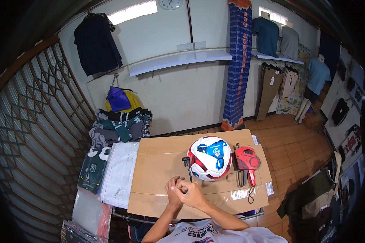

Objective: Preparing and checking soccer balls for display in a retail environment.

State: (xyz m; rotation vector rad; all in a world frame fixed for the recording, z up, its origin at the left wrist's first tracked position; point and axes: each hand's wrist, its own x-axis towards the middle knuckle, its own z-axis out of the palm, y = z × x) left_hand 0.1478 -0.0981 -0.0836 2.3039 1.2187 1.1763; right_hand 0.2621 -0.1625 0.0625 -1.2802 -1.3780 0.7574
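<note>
My left hand [173, 190] and my right hand [191, 194] meet over the near part of a cardboard sheet [158, 173]. Fingers of both are curled together, and a small dark bit shows at the right hand; what it belongs to is unclear. Just beyond them a thin black tool with a T-shaped head [186, 159], perhaps a small pump, points away from me, its lower end hidden by the hands. Close to its right rests a white, red and blue football [210, 158]. A red price labeller [247, 159] with a wrist strap lies right of the ball, beside a black looped object [242, 178].
White packaged garments [120, 173] and a dark green jersey [92, 170] lie left of the cardboard, with piled clothes [118, 129] behind. A metal rail [252, 215] runs along the near edge. Dark clothes [307, 191] hang at the right, past the tiled floor [279, 158].
</note>
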